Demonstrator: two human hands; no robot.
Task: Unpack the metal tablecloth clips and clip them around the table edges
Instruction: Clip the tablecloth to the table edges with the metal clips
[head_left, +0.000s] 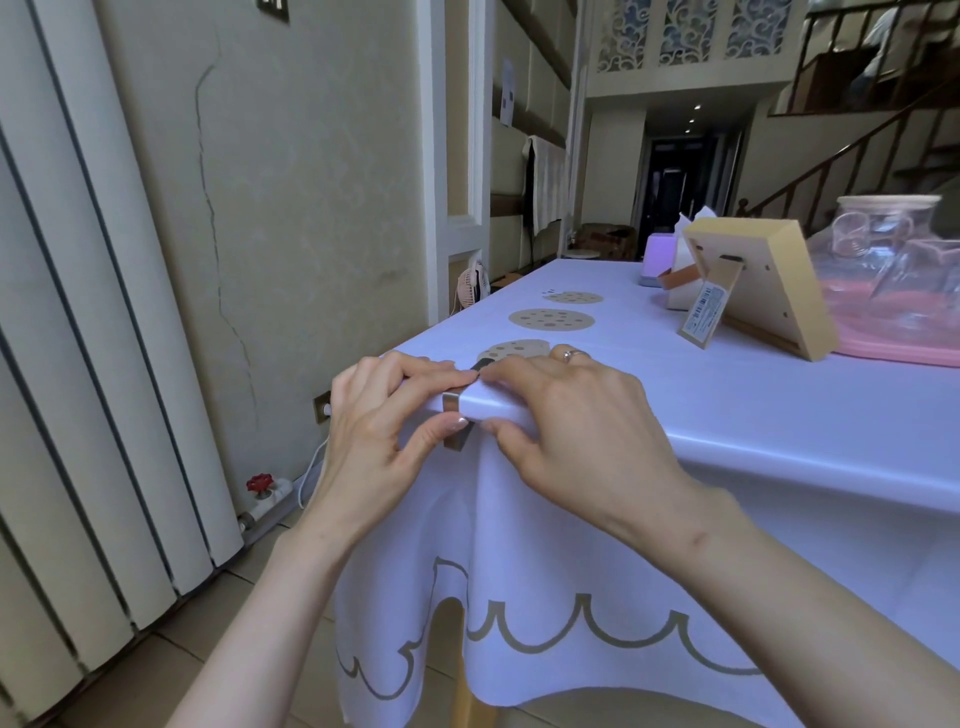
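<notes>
The cloth-covered surface (810, 467) fills the right of the view, and work is centred on its near-left corner. The white tablecloth (545, 561) is draped over that corner with its scalloped hem hanging free below, which is presumably why fastening is wanted here. A glass jug (883, 260) on a pink tray (883, 353) and a wooden frame (763, 286) are set well apart at the far side, away from the worked edge. The right hand (561, 415) is laid over the edge just beside the clip, fingers on top and thumb beneath. Its grip is pinched on the tablecloth against the rim, judged to hold the fabric flat and taut. The left hand (384, 415) is closed on the metal clip (456, 402), fingers over its upper arm and thumb pressed on its outer face, so its grip is pinched on the clip. The clip is seated across the corner edge, over the cloth, and seating is judged nearly complete. No packaging or further clips are seen.
</notes>
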